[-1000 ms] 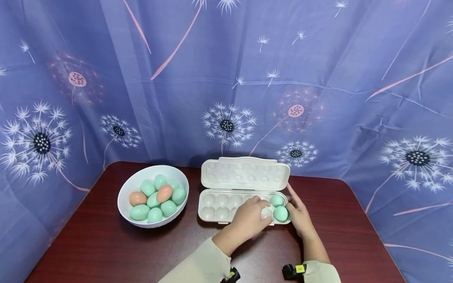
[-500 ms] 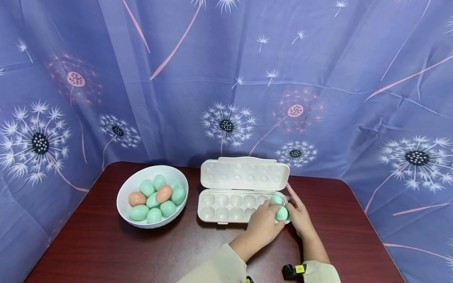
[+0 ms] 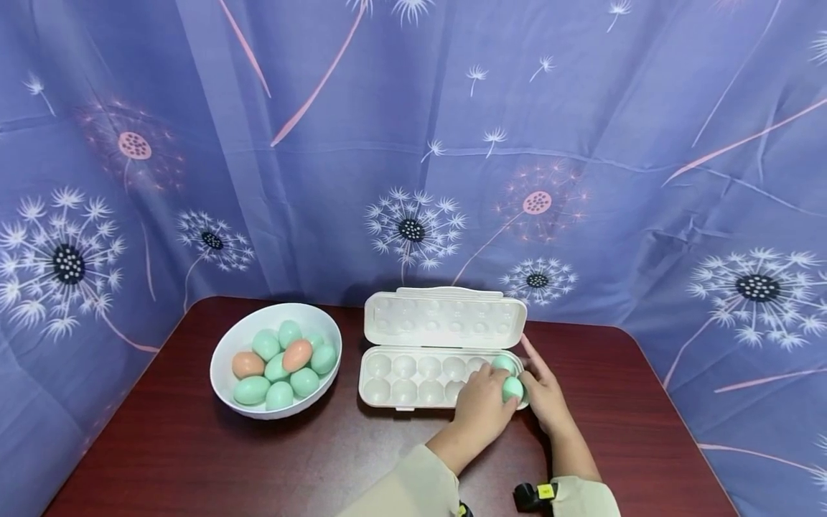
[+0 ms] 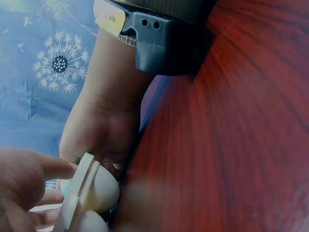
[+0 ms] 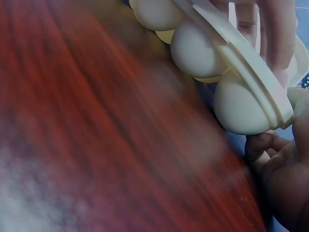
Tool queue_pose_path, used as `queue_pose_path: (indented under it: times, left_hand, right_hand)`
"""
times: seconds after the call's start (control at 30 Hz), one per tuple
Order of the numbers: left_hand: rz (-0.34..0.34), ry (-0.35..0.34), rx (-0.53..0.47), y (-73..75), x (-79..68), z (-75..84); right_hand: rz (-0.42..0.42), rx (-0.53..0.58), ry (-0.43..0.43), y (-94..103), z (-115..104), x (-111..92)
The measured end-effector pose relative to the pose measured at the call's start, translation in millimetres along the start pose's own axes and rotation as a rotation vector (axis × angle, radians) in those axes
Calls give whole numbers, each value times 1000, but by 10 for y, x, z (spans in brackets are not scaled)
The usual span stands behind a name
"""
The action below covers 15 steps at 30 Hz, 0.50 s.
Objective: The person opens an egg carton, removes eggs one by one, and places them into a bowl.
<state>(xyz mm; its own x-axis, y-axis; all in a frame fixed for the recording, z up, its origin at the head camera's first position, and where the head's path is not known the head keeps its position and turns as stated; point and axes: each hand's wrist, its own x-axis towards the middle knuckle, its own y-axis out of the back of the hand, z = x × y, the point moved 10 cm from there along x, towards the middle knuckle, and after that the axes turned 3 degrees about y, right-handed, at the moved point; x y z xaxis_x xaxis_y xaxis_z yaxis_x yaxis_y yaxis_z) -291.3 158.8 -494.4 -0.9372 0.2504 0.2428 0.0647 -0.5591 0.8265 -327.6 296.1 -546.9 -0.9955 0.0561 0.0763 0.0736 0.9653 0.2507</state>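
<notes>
A cream plastic egg carton [image 3: 429,391] lies on the table with its lid [image 3: 446,319] raised at the back. In its front right cup sits a green egg [image 3: 512,389], pinched between the thumb and fingers of my left hand [image 3: 481,408]. Just behind it, another green egg [image 3: 503,363] is partly covered by my left fingers. My right hand [image 3: 545,397] grips the right end of the carton, its index finger stretched up beside the lid. In the right wrist view, right-hand fingers [image 5: 263,145] curl below the carton's end [image 5: 241,106], and the thumb is at the rim.
A white bowl [image 3: 278,414] with several green eggs [image 3: 252,390] and two orange eggs [image 3: 298,355] stands to the left on the dark red wooden table [image 3: 310,459]. Behind the table hangs a blue curtain [image 3: 323,215] printed with dandelions.
My left hand has moved right, from the cups left of the green eggs to the front right egg, and now pinches it. My right hand has stayed at the carton's end.
</notes>
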Motion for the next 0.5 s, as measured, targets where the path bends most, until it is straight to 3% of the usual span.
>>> queue_pose_path:
  times: [0.23, 0.5]
  left_hand:
    - [38, 0, 11, 10, 0, 0]
    - [61, 3, -20, 24, -14, -12]
  right_hand:
    - [-3, 8, -17, -1, 2, 12]
    - [-10, 10, -18, -43, -329, -129]
